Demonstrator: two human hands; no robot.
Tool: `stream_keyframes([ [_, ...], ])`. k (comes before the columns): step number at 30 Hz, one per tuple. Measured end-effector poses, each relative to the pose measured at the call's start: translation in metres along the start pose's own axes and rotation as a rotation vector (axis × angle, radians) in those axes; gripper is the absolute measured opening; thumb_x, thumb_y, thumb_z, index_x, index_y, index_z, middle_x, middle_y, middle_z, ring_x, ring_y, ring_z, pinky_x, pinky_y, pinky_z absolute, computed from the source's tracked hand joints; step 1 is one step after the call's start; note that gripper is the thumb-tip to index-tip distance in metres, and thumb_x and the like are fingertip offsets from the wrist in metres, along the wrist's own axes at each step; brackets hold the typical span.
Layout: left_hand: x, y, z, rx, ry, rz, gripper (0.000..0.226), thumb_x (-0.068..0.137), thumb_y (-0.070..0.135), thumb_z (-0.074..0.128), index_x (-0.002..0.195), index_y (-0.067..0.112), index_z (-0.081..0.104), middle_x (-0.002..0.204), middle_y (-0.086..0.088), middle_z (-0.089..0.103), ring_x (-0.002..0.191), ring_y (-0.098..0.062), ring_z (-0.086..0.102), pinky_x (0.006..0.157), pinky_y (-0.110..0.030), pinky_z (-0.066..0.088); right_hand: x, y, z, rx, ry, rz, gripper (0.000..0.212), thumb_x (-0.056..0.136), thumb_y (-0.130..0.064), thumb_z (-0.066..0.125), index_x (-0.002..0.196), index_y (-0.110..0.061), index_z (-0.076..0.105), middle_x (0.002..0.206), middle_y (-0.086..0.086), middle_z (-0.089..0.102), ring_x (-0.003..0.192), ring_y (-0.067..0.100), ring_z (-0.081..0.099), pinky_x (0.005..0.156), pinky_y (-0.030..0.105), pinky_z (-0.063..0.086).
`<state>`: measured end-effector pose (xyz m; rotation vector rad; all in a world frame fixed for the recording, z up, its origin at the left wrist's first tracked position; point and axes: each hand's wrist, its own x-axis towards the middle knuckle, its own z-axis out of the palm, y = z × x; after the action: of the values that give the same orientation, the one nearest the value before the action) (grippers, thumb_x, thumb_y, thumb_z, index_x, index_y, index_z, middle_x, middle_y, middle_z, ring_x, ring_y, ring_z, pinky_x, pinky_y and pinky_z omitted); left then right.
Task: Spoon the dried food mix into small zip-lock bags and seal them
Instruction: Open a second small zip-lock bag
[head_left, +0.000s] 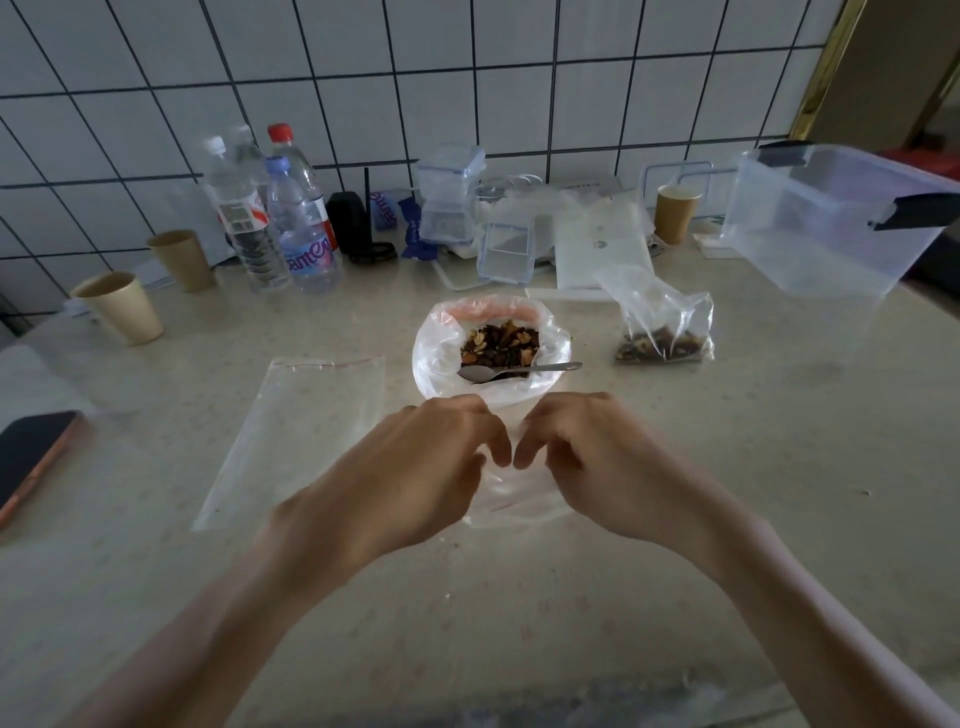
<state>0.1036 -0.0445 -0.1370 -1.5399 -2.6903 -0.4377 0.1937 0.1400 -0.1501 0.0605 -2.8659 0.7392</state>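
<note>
On a pale stone counter, two bare hands work a small clear zip-lock bag (511, 493).

From the head camera: left hand (415, 467) and right hand (587, 457) pinch its limp, slippery mouth, fingers curled, just before the plastic-lined bowl of dried mix (500, 343) with its metal spoon (511, 370); best held by the stiffer zip strip.

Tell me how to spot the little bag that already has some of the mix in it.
Start at the big open bag of dried mix in the middle of the counter, with the spoon across its rim. Look just right of it: a small clear bag stands crumpled there. Unlike the flat empty bag on the left, it holds dark mix at its bottom.
</note>
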Motion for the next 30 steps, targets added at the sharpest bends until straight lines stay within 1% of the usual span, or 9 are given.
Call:
stream_keyframes([
  [3, 0.001, 0.001, 0.003, 0.01, -0.086, -0.025, 0.039, 0.086, 0.045, 0.08, 0.122, 0.037, 0.065, 0.1, 0.025, 0.051, 0.082, -0.002, 0.058, 0.067, -0.014, 0.039, 0.001, -0.007, 0.0, -0.037, -0.093, 0.056, 0.033, 0.09, -0.016, 0.055, 0.106, -0.032, 0.079, 0.111, -0.014, 0.07, 0.095, 0.008, 0.065, 0.083, 0.03, 0.055],
  [5, 0.003, 0.001, 0.004, 0.034, -0.143, -0.039, 0.056, 0.078, 0.053, 0.085, 0.125, 0.038, 0.06, 0.106, 0.024, 0.05, 0.083, -0.003, 0.054, 0.063, -0.014, 0.035, 0.0, -0.01, -0.001, -0.077, -0.124, 0.027, 0.022, 0.093, -0.031, 0.06, 0.105, -0.036, 0.078, 0.099, -0.019, 0.064, 0.088, 0.005, 0.061, 0.071, 0.023, 0.048],
  [7, 0.004, 0.003, 0.007, 0.077, -0.183, -0.047, 0.069, 0.073, 0.057, 0.087, 0.131, 0.036, 0.057, 0.12, 0.021, 0.05, 0.088, -0.005, 0.057, 0.068, -0.018, 0.037, -0.001, -0.011, 0.0, -0.142, -0.165, 0.018, 0.018, 0.094, -0.038, 0.064, 0.106, -0.036, 0.076, 0.088, -0.021, 0.052, 0.087, 0.003, 0.056, 0.066, 0.014, 0.036],
  [10, 0.006, 0.005, 0.009, 0.158, -0.228, -0.068, 0.076, 0.071, 0.061, 0.087, 0.134, 0.031, 0.054, 0.125, 0.015, 0.049, 0.1, -0.012, 0.059, 0.076, -0.025, 0.041, -0.002, -0.01, 0.007, -0.283, -0.223, 0.015, 0.03, 0.089, -0.039, 0.069, 0.118, -0.03, 0.07, 0.092, -0.018, 0.046, 0.091, 0.008, 0.047, 0.072, 0.019, 0.033],
  [14, 0.011, 0.007, 0.014, 0.246, -0.28, -0.1, 0.066, 0.075, 0.056, 0.086, 0.126, 0.026, 0.06, 0.121, 0.007, 0.053, 0.098, -0.018, 0.062, 0.079, -0.029, 0.046, 0.001, -0.007, 0.012, -0.444, -0.287, 0.026, 0.037, 0.088, -0.042, 0.067, 0.12, -0.024, 0.07, 0.111, -0.003, 0.055, 0.107, 0.017, 0.055, 0.095, 0.032, 0.043],
  [18, 0.021, -0.001, 0.021, 0.316, -0.314, -0.091, 0.067, 0.072, 0.057, 0.087, 0.126, 0.028, 0.058, 0.115, 0.007, 0.053, 0.09, -0.016, 0.058, 0.071, -0.029, 0.039, 0.009, -0.001, 0.007, -0.397, -0.338, 0.048, 0.038, 0.085, -0.047, 0.074, 0.118, -0.03, 0.069, 0.099, -0.01, 0.05, 0.099, 0.014, 0.054, 0.083, 0.03, 0.036],
  [24, 0.03, -0.025, 0.028, 0.1, -0.363, -0.134, 0.061, 0.07, 0.07, 0.078, 0.12, 0.046, 0.053, 0.109, 0.017, 0.05, 0.091, -0.01, 0.055, 0.063, -0.022, 0.033, 0.025, 0.022, 0.002, -0.253, -0.45, 0.054, 0.041, 0.081, -0.059, 0.076, 0.115, -0.041, 0.062, 0.095, -0.019, 0.047, 0.098, 0.008, 0.048, 0.069, 0.019, 0.034],
  [27, 0.028, -0.032, 0.037, -0.108, -0.221, -0.103, 0.051, 0.071, 0.069, 0.08, 0.112, 0.046, 0.061, 0.11, 0.022, 0.05, 0.094, -0.001, 0.057, 0.071, -0.022, 0.045, 0.027, 0.032, 0.003, -0.207, -0.465, 0.065, 0.04, 0.08, -0.054, 0.078, 0.113, -0.042, 0.058, 0.1, -0.015, 0.048, 0.099, 0.009, 0.045, 0.07, 0.02, 0.035],
  [30, 0.025, -0.032, 0.041, -0.294, -0.179, -0.078, 0.024, 0.082, 0.046, 0.083, 0.102, 0.043, 0.072, 0.117, 0.026, 0.051, 0.106, 0.001, 0.056, 0.084, -0.024, 0.052, 0.027, 0.038, 0.004, -0.184, -0.459, 0.052, 0.041, 0.08, -0.048, 0.079, 0.113, -0.042, 0.057, 0.096, -0.016, 0.045, 0.09, 0.004, 0.044, 0.067, 0.017, 0.034],
])
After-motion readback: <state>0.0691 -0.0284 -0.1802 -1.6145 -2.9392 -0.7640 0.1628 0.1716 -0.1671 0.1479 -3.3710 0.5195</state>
